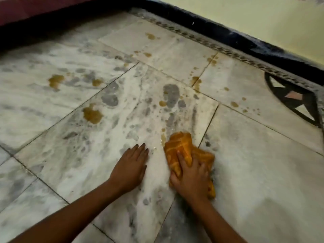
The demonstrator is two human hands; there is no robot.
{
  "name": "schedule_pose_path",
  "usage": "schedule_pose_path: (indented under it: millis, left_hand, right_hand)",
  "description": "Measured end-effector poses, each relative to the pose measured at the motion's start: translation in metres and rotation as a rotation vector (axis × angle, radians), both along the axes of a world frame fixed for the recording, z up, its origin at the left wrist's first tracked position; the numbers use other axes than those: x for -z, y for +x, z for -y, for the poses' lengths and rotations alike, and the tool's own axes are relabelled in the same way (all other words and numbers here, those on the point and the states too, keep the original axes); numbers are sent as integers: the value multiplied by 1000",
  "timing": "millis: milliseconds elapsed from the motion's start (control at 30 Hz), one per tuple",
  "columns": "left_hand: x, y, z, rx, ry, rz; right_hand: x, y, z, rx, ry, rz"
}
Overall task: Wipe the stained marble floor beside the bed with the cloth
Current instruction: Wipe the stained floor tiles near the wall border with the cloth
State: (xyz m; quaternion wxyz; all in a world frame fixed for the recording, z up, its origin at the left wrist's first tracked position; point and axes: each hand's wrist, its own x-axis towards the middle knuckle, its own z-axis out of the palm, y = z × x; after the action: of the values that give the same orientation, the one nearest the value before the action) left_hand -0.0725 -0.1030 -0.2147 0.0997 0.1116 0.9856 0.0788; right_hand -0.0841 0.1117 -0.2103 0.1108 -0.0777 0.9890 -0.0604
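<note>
The right hand presses down on the bunched orange cloth, its fingers curled over the top of the wad and gripping a fold, so the cloth sits between palm and marble floor. The left hand lies flat on the floor just beside it, fingers spread and holding nothing, apparently as a brace.

The front edge of the cloth touches a small brownish smear just ahead of the right fingers. Most of the stains are untouched: a large blotch ahead of the left fingers, another farther off toward the bed, and a scatter of drops well ahead of the right fingers, toward the dark skirting along the wall. The job looks barely begun.

The main risk is smearing. A crumpled cloth with only a small face on the floor could drag the liquid into a thin film rather than lift it, and a soaked patch would redeposit it on clean marble. Liquid may also be pushed into the tile joints, where a flat wipe will not reach. The bracing left hand sits close to a wet sheen just beyond its fingertips; if the marble is slick there, the hand could slide under the person's weight.
</note>
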Motion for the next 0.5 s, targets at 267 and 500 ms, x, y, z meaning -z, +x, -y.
schedule_pose_path:
  millis: [267,500]
  left_hand:
    - [26,0,20,-165,132,-160]
    - [33,-5,24,-320,328,-194]
  right_hand:
    - [6,-19,-69,-55,-180,-283]
    - [11,-10,65,6,-204,-190]
